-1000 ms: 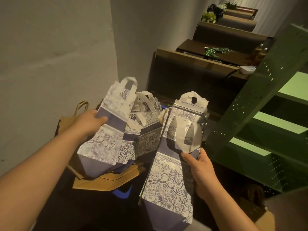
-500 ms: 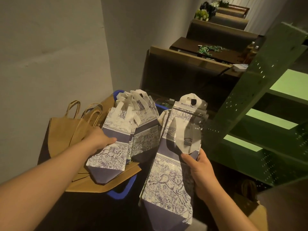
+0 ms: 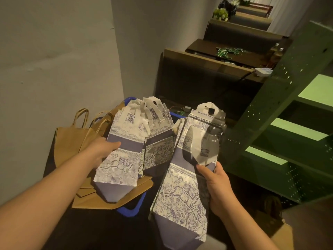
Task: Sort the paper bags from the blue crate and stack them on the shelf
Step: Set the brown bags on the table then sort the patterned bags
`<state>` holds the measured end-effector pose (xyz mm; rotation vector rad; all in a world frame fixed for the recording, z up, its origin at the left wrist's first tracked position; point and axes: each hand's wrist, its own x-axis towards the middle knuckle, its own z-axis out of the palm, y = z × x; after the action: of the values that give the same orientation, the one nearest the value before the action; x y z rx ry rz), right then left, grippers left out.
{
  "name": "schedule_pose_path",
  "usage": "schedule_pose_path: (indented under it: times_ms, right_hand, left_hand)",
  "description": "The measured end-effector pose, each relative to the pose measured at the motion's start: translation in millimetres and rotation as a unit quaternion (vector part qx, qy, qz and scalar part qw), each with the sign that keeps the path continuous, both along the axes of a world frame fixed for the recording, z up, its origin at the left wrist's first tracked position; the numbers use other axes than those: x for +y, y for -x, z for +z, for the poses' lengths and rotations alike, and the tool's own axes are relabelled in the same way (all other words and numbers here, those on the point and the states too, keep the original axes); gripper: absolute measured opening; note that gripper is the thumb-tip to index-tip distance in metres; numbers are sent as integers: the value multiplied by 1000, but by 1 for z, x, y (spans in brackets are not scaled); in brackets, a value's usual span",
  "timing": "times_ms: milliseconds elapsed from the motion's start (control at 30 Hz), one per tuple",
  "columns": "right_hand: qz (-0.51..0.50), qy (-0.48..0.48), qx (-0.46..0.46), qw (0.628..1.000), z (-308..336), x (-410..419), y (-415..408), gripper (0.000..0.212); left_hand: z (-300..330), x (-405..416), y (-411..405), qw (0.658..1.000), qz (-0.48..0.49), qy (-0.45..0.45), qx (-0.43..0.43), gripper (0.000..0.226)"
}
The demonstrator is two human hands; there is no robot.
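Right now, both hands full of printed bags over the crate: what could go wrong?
1. The left hand grips only the top printed bag by its side edge; the loose printed bags beside it could slide off.
2. The brown bags overhang the blue crate rim and might tip out.
3. The right hand pinches a thick bundle by one edge; it may fan open.

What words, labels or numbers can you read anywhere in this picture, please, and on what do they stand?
None can be read.
Patterned bags: drawings only, no legible words.
White box on the counter: bluish marks, too blurred.
Green packets: too small.
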<state>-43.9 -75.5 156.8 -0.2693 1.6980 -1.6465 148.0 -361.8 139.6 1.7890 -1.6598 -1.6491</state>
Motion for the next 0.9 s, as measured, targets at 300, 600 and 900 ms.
schedule_pose_path:
  times_ms: [300, 600, 900]
  right_hand:
    - [7, 92, -71, 993, 28, -12, -4, 28]
    - [41, 104, 32, 993, 45, -22, -12, 51]
    - [77, 87, 85, 990, 35, -14, -20, 58]
  left_hand:
    - [31, 48, -5, 973, 13, -33, 229, 26]
    - [40, 106, 21, 955, -91, -43, 280, 52]
    - [54, 147, 39, 925, -24, -112, 361, 83]
